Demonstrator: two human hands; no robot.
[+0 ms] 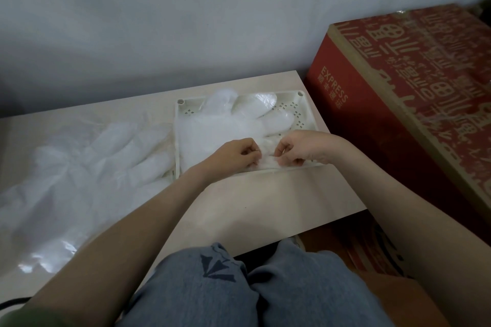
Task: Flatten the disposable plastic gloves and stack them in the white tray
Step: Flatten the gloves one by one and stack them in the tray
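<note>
Plastic glove (pixel 225 119) pinched at its cuff in the white tray (pixel 305 106)
A red cardboard box (pixel 398 103) printed EXPRESS stands just right of the pale table (pixel 265 199), against a plain grey wall (pixel 186 21). The left hand (pixel 239 152) and the right hand (pixel 300 150), fingers curled, each pinch and partly hide the near edge of the thin, translucent, crinkled glove. Its fingers fan toward the far right over the perforated tray. More loose gloves (pixel 93 156) lie on the table just left of the tray.
</note>
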